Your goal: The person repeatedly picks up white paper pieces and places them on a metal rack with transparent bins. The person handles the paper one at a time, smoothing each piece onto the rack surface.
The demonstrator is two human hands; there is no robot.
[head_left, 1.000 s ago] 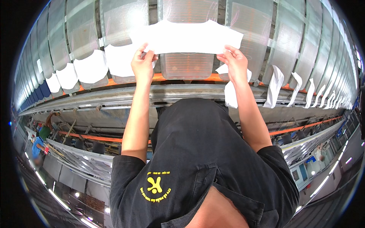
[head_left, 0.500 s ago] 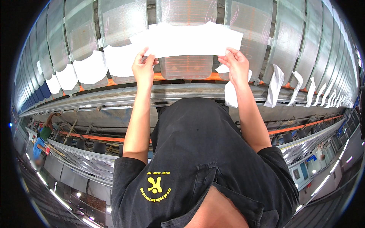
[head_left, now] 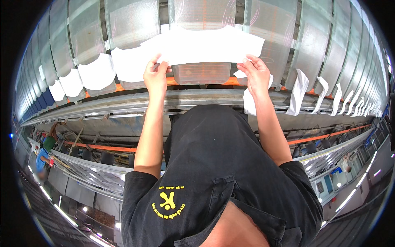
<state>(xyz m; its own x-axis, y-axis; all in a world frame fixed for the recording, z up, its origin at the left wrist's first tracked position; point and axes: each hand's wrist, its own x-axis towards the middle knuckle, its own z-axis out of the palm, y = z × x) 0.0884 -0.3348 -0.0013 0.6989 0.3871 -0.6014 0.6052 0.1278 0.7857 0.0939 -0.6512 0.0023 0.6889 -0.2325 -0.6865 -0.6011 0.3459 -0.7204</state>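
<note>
My left hand [head_left: 156, 79] and right hand [head_left: 258, 76] each pinch the near edge of a white cloth [head_left: 210, 46] between thumb and fingers, one toward each end. It spreads over the middle board [head_left: 201, 75]; how much touches the glassy surface I can't tell. To hold it well, I'd keep both pinches level and the pull even, just enough to keep that edge straight without stretching it. I make out no container by my hands. The boards carry cloth instead: a flat white piece [head_left: 97, 72] to my left, a narrow, draped one [head_left: 299, 91] to my right.
</note>
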